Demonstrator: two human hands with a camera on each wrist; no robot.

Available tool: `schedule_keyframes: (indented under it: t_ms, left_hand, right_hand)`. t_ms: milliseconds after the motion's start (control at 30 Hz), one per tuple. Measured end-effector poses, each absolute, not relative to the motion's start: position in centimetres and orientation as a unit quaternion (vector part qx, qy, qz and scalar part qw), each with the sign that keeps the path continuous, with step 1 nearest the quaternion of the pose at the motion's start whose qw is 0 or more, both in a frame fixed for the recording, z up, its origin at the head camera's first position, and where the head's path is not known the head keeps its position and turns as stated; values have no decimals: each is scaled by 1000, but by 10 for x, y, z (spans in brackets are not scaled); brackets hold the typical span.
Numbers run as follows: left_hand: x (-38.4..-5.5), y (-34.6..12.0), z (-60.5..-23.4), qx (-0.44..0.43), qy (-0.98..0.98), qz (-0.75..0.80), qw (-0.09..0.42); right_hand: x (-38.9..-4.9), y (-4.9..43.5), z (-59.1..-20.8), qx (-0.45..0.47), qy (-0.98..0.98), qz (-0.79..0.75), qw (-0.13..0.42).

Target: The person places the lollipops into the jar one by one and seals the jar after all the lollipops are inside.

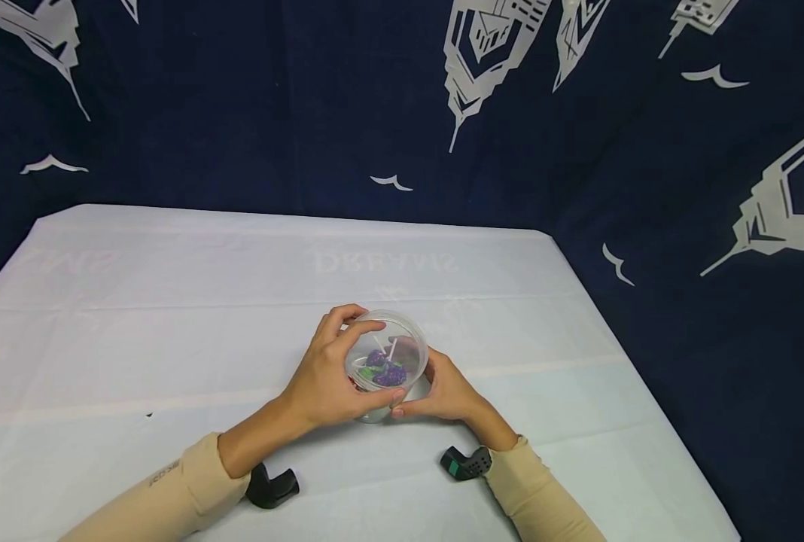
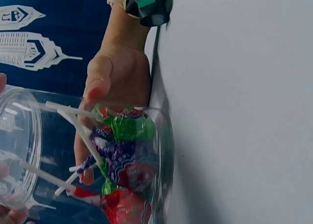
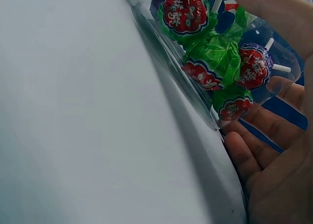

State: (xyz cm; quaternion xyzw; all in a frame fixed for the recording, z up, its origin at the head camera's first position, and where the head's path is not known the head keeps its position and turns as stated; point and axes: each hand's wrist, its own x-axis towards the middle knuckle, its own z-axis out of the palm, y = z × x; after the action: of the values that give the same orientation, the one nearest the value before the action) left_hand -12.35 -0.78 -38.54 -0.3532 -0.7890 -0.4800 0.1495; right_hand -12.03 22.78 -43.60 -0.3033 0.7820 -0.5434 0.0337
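A clear plastic jar (image 1: 410,325) stands near the middle of the table, its round top facing the head camera. Inside are several lollipops (image 2: 134,165) on white sticks, in purple, green and red wrappers. My left hand (image 1: 339,376) grips the jar's top from the left, fingers over the far rim and thumb along the near side. Lower down, my right hand (image 1: 448,388) holds the jar's right side, thumb in front and fingers partly hidden behind it. In the right wrist view, green-wrapped lollipops (image 3: 210,62) show through the wall, with the jar's base right at the tabletop.
A white cloth covers the table (image 1: 172,263). Behind and to the right hangs a dark blue curtain (image 1: 239,113) with white building prints. Black wrist devices (image 1: 273,487) sit at both tan sleeves, and a tiny dark speck (image 1: 149,415) lies at the left.
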Motion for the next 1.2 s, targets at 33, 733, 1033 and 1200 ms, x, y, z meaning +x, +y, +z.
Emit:
schedule_keyframes:
  t_ms: [33,733,1033,1200]
  left_hand:
    - [-124,-9,-386,-356,-788,-482,141]
    - [-140,-22,-405,-385,-707,-593,30]
    - [-148,-31,-404,-409,-651,-636,-58]
    - [-152,-34,-403,-414,-630,-653,-74]
  right_hand:
    - [-120,228,-436,-303,783,-542,34]
    - [-121,228,-436,-297,788,-539,32]
    - [-121,228,-437,-294,786,-543,35]
    - [-121,228,-437,-293,786,-544,34]
